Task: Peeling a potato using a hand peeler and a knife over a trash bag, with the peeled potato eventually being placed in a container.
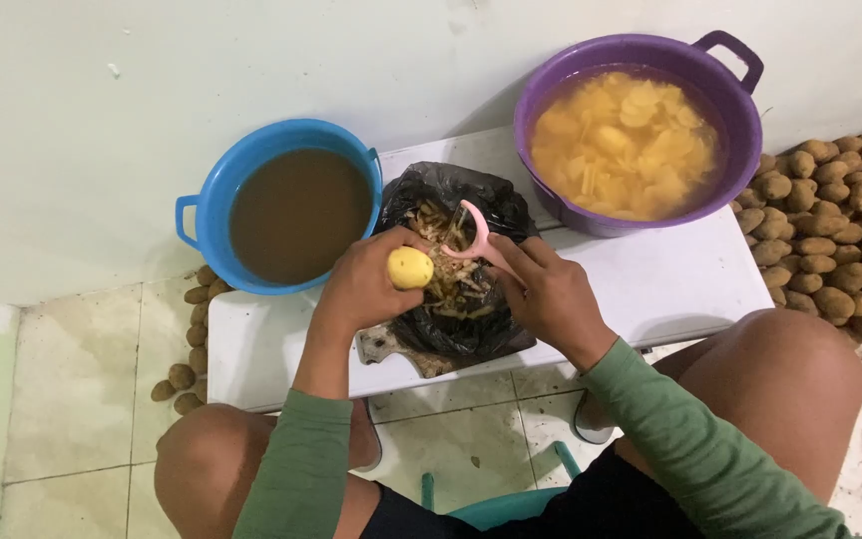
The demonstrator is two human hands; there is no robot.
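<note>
Left hand (363, 284) grip clasps peeled potato (410, 268); right hand (548, 294) grip holds pink peeler (473, 240) just beside it.

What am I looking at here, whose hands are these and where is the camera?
There is one picture, from a camera worn on a person's head, looking down at their own hands and knees. The left hand holds a peeled yellow potato; the right hand holds a pink peeler. Both are above a black bag of peelings on a low white bench. On the bench stand a blue tub of brown water and a purple tub of sliced potato in water. Unpeeled potatoes lie heaped on the floor.
</note>
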